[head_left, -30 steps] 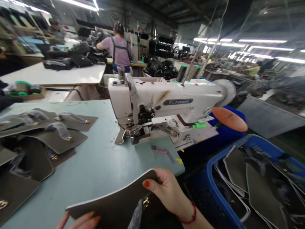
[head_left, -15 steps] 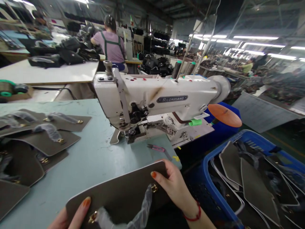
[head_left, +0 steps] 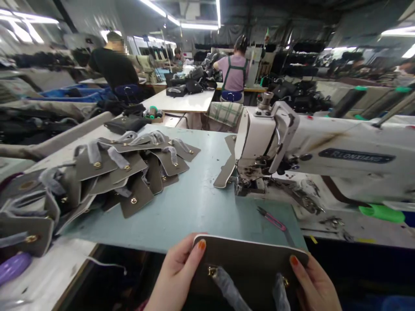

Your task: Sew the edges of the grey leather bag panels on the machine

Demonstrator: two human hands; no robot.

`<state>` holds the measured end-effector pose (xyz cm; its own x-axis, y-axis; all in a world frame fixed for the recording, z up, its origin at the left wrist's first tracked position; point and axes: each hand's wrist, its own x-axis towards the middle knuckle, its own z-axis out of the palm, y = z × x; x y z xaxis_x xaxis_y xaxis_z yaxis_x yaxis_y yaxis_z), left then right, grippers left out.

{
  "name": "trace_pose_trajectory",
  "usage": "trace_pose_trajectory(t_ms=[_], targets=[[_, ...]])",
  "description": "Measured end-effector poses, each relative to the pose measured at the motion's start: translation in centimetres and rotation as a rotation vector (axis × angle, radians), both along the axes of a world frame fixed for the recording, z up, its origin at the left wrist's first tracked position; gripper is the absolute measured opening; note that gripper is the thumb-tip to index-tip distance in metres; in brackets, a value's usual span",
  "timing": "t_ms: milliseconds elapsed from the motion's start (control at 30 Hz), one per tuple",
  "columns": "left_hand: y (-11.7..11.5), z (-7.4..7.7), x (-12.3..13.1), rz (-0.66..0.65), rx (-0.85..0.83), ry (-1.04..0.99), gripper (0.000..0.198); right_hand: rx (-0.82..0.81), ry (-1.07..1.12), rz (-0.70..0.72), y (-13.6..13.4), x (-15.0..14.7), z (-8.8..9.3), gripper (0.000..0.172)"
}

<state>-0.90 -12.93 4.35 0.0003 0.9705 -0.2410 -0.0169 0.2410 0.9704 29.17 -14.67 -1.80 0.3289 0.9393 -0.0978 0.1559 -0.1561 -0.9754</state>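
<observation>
Left hand [head_left: 177, 276]: clamped on the left end of the brown panel [head_left: 249, 257]
Right hand [head_left: 316, 283]: clamped on its right end
Brown panel: at the worktop [head_left: 194, 216]'s near edge, nearer than the pink snips [head_left: 275, 220]

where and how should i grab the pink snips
Probably by the pink handle, coming from above and the near right: the snips lie on the table with the blades pointing far left and the handle end nearer the right hand, which now holds the panel.
</observation>
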Motion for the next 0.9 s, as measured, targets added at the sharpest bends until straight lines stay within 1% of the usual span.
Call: trace_pose_trajectory(t_ms=[100,200,267,367,467,533,600,667,733,800,833,900], targets=[[-0.2,-0.4,-0.5,-0.011,0.068,0.112,0.037,-0.106,0.144,0.039,-0.3,0.1,-0.2,0.045],[-0.3,-0.8,-1.1,-0.024,0.107,0.190,0.034,-0.149,0.158,0.037,-0.5,-0.3,-0.3,0.046],[-0.3,-0.7,-1.2,-0.030,0.095,0.185,0.035,-0.148,0.165,0.031,-0.5,-0.7,-0.4,0.045],[-0.2,-0.4,-1.1,-0.029,0.008,0.058,0.039,-0.129,0.231,0.008,-0.3,-1.4,-0.2,0.043],[0.2,-0.6,-1.5,0.045,-0.155,-0.149,0.041,-0.129,0.387,0.016,-0.1,-2.2,0.7,0.039],[0.7,-1.4,-2.1,0.137,-0.272,-0.291,0.040,-0.133,0.519,0.050,-0.1,-2.7,1.7,0.035],[1.3,-2.9,-3.0,0.236,-0.390,-0.383,0.039,-0.116,0.628,0.122,-0.1,-3.4,2.9,0.032],[1.9,-4.8,-4.0,0.310,-0.500,-0.398,0.041,-0.080,0.696,0.233,-0.1,-4.1,3.9,0.031],[2.4,-6.7,-4.8,0.335,-0.572,-0.364,0.038,-0.053,0.749,0.337,0.1,-4.9,4.6,0.035],[2.7,-8.2,-5.3,0.348,-0.643,-0.314,0.030,-0.046,0.792,0.402,0.4,-5.4,4.6,0.041],[2.9,-8.7,-5.4,0.360,-0.671,-0.289,0.027,-0.046,0.807,0.418,0.6,-5.5,4.4,0.043],[2.9,-9.1,-5.3,0.381,-0.713,-0.250,0.025,-0.051,0.821,0.422,0.7,-5.7,3.7,0.044]])
